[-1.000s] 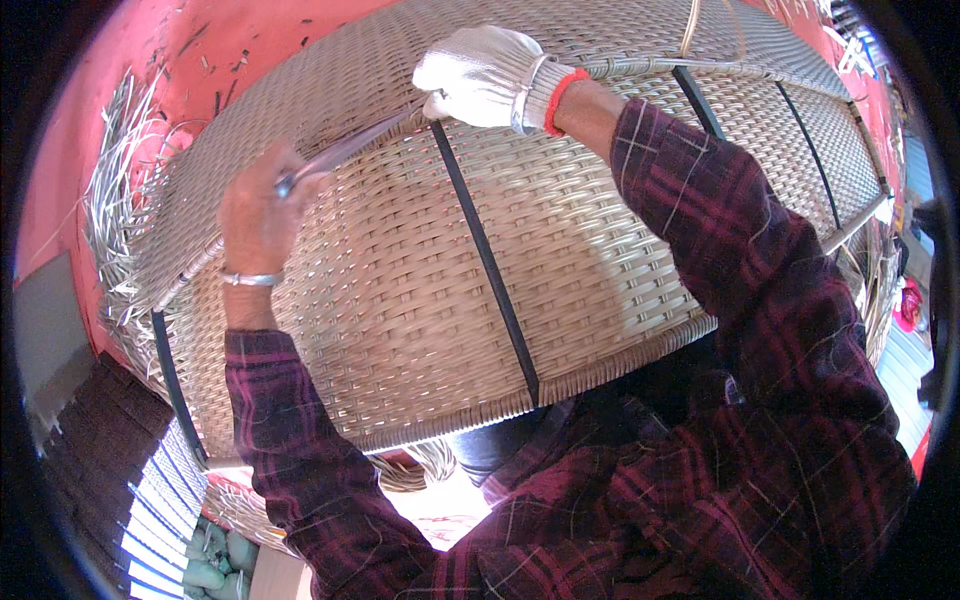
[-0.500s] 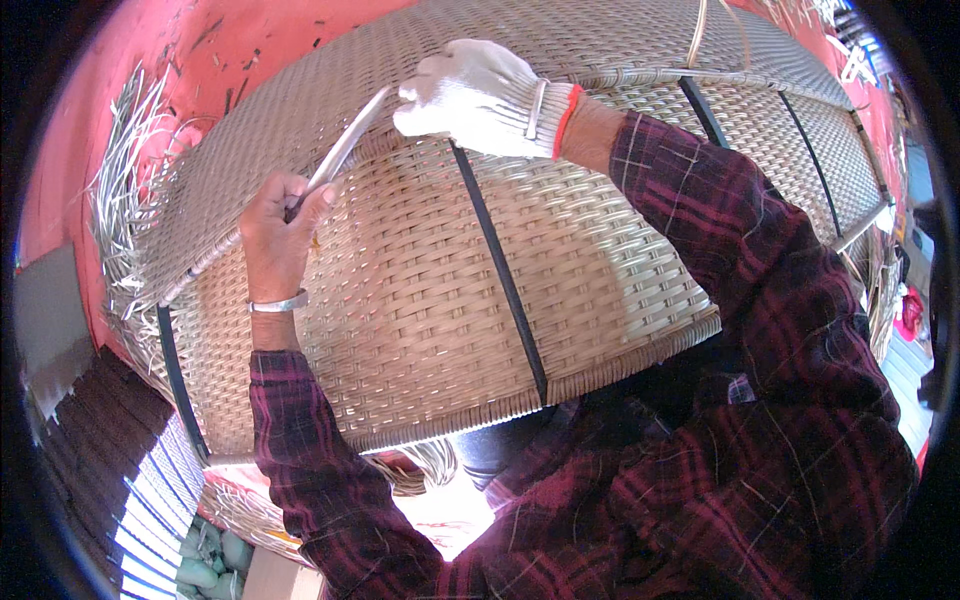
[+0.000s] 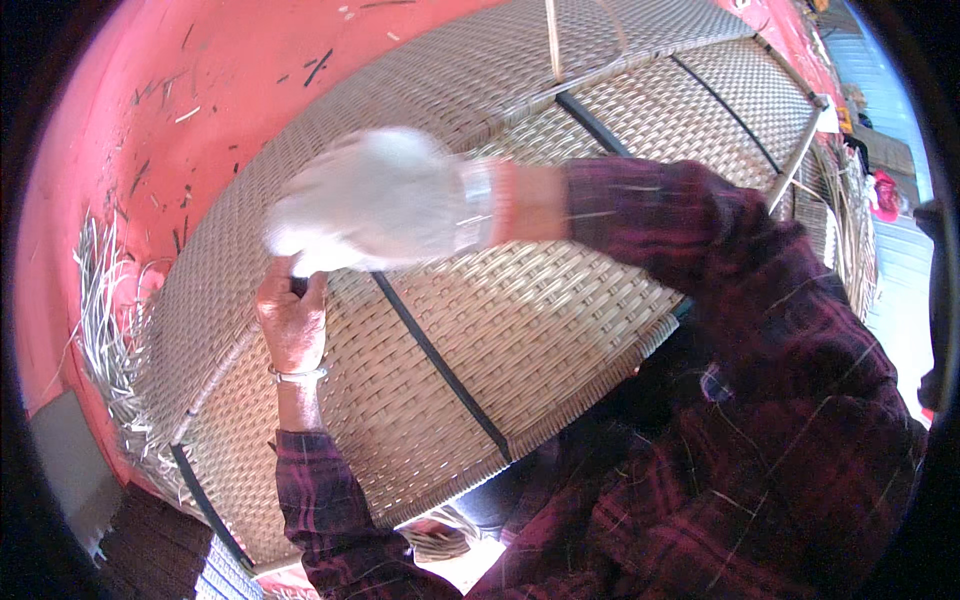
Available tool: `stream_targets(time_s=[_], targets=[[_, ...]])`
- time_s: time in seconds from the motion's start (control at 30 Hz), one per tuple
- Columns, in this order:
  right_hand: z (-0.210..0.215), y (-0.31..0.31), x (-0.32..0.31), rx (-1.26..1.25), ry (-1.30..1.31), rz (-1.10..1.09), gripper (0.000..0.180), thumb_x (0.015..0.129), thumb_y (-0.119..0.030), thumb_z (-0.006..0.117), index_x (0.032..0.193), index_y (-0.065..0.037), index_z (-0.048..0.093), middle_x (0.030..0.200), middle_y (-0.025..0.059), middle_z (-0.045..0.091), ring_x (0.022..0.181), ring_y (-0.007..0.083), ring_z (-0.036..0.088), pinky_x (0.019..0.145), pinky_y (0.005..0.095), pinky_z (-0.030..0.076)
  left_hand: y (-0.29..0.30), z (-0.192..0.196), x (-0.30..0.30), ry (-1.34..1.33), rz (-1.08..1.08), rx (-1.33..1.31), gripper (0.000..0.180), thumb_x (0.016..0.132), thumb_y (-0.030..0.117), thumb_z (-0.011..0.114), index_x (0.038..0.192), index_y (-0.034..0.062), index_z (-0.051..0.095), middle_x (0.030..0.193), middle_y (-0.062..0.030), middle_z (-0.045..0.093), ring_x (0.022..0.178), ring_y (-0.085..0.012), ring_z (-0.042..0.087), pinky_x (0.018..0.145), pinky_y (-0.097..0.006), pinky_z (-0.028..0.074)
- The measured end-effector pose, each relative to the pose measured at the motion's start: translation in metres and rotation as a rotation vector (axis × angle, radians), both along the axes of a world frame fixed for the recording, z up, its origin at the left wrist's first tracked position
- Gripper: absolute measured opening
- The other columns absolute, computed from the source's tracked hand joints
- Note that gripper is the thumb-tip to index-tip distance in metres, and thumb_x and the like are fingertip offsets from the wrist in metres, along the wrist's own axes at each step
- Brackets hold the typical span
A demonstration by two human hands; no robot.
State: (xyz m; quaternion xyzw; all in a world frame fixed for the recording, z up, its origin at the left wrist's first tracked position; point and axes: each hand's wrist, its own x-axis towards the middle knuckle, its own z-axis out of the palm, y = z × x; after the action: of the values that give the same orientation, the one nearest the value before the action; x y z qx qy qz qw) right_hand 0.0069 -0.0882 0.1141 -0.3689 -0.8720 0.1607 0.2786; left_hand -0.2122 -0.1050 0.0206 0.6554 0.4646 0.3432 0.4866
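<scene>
A large woven wicker panel (image 3: 440, 370), curved and crossed by dark ribs, fills the middle of the view. Over its left half, my bare left hand (image 3: 293, 318) is closed, with a wristband below it. A dark end shows between thumb and fingers, seemingly the handle of a knife (image 3: 299, 287); its pale blade is now hidden. My right hand (image 3: 375, 200), in a white knitted glove with a red cuff, is just above and touching or nearly touching the left fingers. Motion smears it, so its grip cannot be made out.
Pale loose strips (image 3: 105, 300) lie in a tangle at the left, on a red floor (image 3: 240, 110) scattered with dark scraps. One upright strip (image 3: 553, 40) rises from the panel's ridge. Another bundle of strips (image 3: 850, 220) stands at the right.
My right hand has swept left and down to my left hand, covering the pale blade. My left hand sits lower in view, and the whole panel has shifted and turned in the picture.
</scene>
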Motion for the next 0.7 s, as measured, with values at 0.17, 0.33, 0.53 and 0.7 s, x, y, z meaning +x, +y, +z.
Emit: stream_targets(time_s=[0.17, 0.33, 0.53, 0.7], targets=[[0.005, -0.071, 0.155, -0.066, -0.249, -0.432, 0.031, 0.081, -0.03, 0.066, 0.104, -0.01, 0.06, 0.095, 0.0085, 0.063, 0.089, 0.0292, 0.064, 0.076, 0.0394, 0.053, 0.008, 0.017, 0.006, 0.129, 0.037, -0.081, 0.016, 0.09, 0.005, 0.063, 0.105, 0.0044, 0.066, 0.065, 0.0074, 0.048, 0.053, -0.0005, 0.039, 0.045, -0.021, 0.032], [-0.004, -0.104, 0.205, -0.628, -0.077, -0.961, 0.035, 0.088, -0.034, 0.062, 0.102, -0.003, 0.058, 0.089, 0.0064, 0.062, 0.085, 0.0186, 0.062, 0.074, 0.0304, 0.05, 0.034, 0.028, 0.006, 0.149, -0.166, -0.305, 0.018, 0.09, 0.009, 0.062, 0.108, 0.0048, 0.066, 0.073, 0.0004, 0.062, 0.051, -0.0025, 0.045, 0.045, -0.021, 0.036], [-0.028, -0.098, 0.212, -0.925, 0.279, -0.766, 0.03, 0.092, -0.035, 0.059, 0.093, -0.005, 0.06, 0.074, -0.0024, 0.057, 0.065, 0.0072, 0.05, 0.059, 0.0243, 0.041, 0.051, 0.041, 0.029, 0.605, -0.206, -0.105, 0.02, 0.087, 0.021, 0.069, 0.089, 0.0015, 0.066, 0.067, -0.0084, 0.06, 0.05, -0.0133, 0.051, 0.05, -0.03, 0.04], [-0.021, -0.093, 0.205, -1.113, 0.53, -0.768, 0.03, 0.09, -0.035, 0.062, 0.095, -0.005, 0.06, 0.069, -0.0024, 0.054, 0.058, 0.0047, 0.048, 0.051, 0.0213, 0.037, 0.041, 0.048, 0.059, 0.182, -0.365, -0.412, 0.025, 0.083, 0.026, 0.074, 0.086, 0.0017, 0.067, 0.062, -0.0107, 0.056, 0.05, -0.0209, 0.047, 0.05, -0.034, 0.038]])
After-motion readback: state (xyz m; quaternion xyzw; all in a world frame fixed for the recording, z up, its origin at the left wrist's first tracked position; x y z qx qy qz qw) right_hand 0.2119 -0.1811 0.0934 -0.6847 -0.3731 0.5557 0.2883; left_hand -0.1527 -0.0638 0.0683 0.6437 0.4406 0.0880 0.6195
